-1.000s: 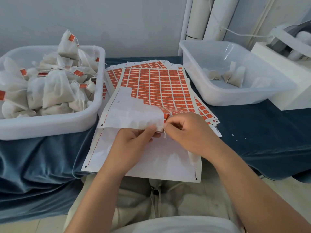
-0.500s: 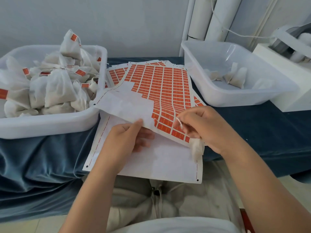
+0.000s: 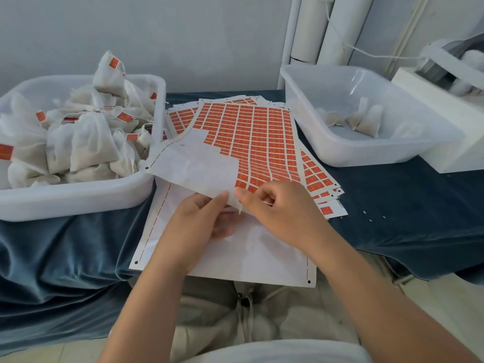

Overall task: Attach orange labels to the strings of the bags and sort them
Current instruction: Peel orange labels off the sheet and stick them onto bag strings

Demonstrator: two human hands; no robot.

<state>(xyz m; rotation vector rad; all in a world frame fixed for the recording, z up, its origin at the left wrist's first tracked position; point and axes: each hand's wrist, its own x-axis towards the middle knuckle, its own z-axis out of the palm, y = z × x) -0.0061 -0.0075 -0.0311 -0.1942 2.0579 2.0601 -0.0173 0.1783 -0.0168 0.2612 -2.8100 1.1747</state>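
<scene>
A sheet of orange labels (image 3: 251, 142) lies on top of a stack in the middle of the table, with its near left part peeled bare. My left hand (image 3: 193, 226) pinches the sheet's near edge and holds it lifted off a blank backing sheet (image 3: 248, 258). My right hand (image 3: 282, 213) meets that same edge with thumb and forefinger pinched. A thin white bag string (image 3: 267, 203) runs across its fingers, and its bag is hidden under the palm. Bags with orange labels (image 3: 86, 142) fill the left bin (image 3: 78, 200). A few unlabelled bags (image 3: 361, 121) lie in the right bin (image 3: 366, 158).
A dark blue cloth (image 3: 406, 205) covers the table and hangs over its front edge. A white machine (image 3: 445, 82) stands at the far right behind the right bin. White pipes (image 3: 314, 27) run up the wall behind. My lap is just below the table edge.
My right hand has moved left, back to the sheet's near edge beside my left thumb. The bag that hung below my right palm half a second ago is out of sight.
</scene>
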